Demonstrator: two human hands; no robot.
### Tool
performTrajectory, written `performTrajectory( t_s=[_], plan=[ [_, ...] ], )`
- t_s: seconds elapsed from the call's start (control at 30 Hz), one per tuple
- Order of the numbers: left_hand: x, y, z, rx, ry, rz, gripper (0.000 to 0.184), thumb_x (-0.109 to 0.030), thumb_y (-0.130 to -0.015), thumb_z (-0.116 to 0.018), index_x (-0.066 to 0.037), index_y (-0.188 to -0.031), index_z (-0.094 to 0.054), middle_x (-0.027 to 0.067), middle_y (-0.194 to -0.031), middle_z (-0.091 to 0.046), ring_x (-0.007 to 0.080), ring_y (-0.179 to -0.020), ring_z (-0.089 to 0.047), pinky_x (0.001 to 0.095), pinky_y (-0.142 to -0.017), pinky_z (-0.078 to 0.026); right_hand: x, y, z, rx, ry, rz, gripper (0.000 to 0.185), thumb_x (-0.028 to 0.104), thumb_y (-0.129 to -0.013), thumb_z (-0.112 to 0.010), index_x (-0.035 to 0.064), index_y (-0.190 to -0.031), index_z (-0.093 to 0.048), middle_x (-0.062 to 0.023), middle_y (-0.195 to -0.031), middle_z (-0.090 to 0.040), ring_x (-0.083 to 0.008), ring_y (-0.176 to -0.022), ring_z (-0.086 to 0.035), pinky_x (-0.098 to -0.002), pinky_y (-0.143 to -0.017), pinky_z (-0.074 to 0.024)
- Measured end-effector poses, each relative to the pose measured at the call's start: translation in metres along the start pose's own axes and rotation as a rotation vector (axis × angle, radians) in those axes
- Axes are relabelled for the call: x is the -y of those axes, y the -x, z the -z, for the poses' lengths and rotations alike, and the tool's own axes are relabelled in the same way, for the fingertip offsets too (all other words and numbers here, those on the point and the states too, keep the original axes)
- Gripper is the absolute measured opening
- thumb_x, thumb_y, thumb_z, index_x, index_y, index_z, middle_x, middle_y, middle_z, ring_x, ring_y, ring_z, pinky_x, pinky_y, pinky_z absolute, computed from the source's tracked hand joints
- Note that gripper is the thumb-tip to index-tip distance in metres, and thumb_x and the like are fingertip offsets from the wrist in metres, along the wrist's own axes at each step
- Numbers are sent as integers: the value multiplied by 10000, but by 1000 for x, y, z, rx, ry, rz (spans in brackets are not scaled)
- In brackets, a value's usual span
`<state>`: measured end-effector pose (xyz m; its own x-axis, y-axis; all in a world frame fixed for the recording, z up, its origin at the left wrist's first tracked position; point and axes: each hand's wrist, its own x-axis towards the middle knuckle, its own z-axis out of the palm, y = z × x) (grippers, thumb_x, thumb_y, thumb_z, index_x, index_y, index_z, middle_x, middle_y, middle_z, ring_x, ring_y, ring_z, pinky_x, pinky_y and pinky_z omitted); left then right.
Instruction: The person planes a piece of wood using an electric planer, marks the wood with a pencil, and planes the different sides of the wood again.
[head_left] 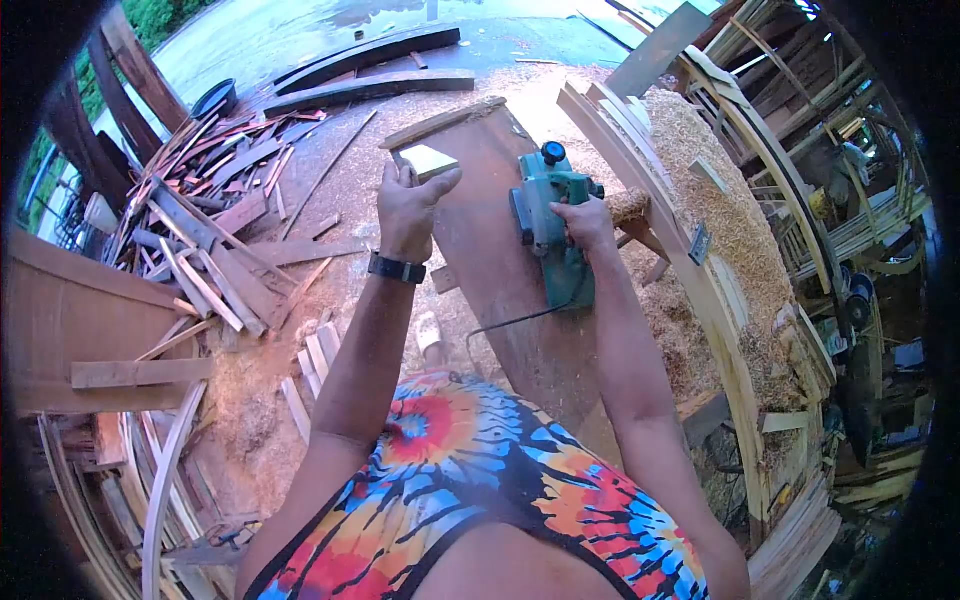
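Note:
My left hand point(408, 212), with a dark watch on its wrist, is closed on a small pale wood piece point(428, 161) over the left edge of a long brown board point(480, 240). My right hand point(583, 220) is wrapped round the handle of a green electric planer point(548, 225). The planer rests on the board's right side, its black knob toward the far end. A black cord point(515, 318) runs from the planer leftward across the board. A wood strip point(445, 123) lies across the board's far end.
Scrap wood point(215, 190) is heaped at the left. Long planks point(660, 190) and a bank of wood shavings point(745, 230) border the right side. Dark beams point(370, 90) lie on the ground beyond. A brown panel point(90, 310) stands at the far left.

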<state>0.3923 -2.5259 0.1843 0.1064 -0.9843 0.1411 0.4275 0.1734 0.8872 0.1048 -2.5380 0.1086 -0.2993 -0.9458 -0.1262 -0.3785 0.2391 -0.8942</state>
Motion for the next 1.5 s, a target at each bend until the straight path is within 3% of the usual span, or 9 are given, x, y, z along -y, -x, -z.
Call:
performTrajectory(
  t_s=[0.33, 0.53, 0.83, 1.03, 1.13, 1.23, 1.33, 1.43, 1.5],
  plan=[
    [-1, 3, 5, 20, 23, 24, 1052, 72, -818, -715, 195, -1451, 115, 278, -1259, -547, 332, -1134, -625, 357, -967, -543, 0, 0, -2, -38, 27, 59, 234, 214, -789, -819, 58, -896, -681, -20, -665, -627, -125, -509, -560, -311, -460, -445],
    [-5, 5, 6, 7, 49, 51, 1069, 76, -828, -709, 187, -1449, 155, 318, -1300, -519, 337, -1146, -617, 354, -974, -540, 23, 16, 4, -6, 30, -56, 300, 238, -758, -834, 3, -905, -718, -73, -713, -691, -161, -594, -625, -347, -576, -502],
    [-5, 2, 5, -34, 6, 42, 1068, 71, -832, -705, 177, -1455, 157, 324, -1286, -529, 334, -1147, -618, 347, -983, -531, 4, 1, 4, -26, 144, 73, 342, 306, -741, -835, 12, -885, -736, -100, -787, -734, -210, -677, -682, -361, -645, -519],
    [-13, 4, 10, 30, 17, 31, 1064, 42, -828, -714, 189, -1455, 132, 312, -1252, -554, 333, -1127, -630, 355, -978, -535, -8, -9, -1, -45, 158, 1, 379, 361, -729, -830, 40, -912, -746, -139, -833, -742, -237, -772, -716, -379, -715, -534],
    [-11, 2, 15, -47, 33, 68, 779, 23, -812, -733, 181, -1363, -204, 270, -1187, -601, 302, -1081, -657, 358, -960, -549, -11, -9, -5, -23, 1, 37, 218, 201, -791, -819, 76, -819, -643, -7, -623, -587, -103, -471, -510, -293, -417, -391],
    [-11, 1, 17, -43, 26, 72, 567, 14, -803, -742, 120, -1211, -362, 248, -1159, -620, 285, -1066, -670, 349, -949, -561, -7, -5, -3, -30, 40, 66, 227, 209, -787, -824, 72, -830, -647, -1, -619, -582, -105, -470, -510, -299, -417, -394],
    [-9, 0, 17, -38, 40, 57, 579, 18, -807, -738, 124, -1227, -354, 249, -1162, -620, 289, -1067, -672, 347, -950, -563, -3, -5, -2, -30, 114, 74, 232, 215, -782, -827, 63, -837, -661, -4, -628, -591, -106, -479, -513, -306, -433, -403],
    [-9, 1, 14, -56, 35, 57, 573, 19, -815, -730, 126, -1236, -357, 255, -1179, -614, 292, -1074, -671, 350, -952, -565, -7, -10, -2, -31, 156, 13, 397, 369, -701, -831, 32, -894, -747, -165, -868, -745, -272, -815, -732, -388, -716, -548],
    [-8, 2, 13, -79, 37, 55, 559, 8, -826, -723, 134, -1243, -372, 256, -1195, -610, 292, -1079, -670, 352, -952, -566, -3, -6, -1, -44, 139, 61, 399, 356, -705, -836, 24, -906, -745, -162, -866, -746, -267, -804, -729, -385, -716, -549]
  ],
)
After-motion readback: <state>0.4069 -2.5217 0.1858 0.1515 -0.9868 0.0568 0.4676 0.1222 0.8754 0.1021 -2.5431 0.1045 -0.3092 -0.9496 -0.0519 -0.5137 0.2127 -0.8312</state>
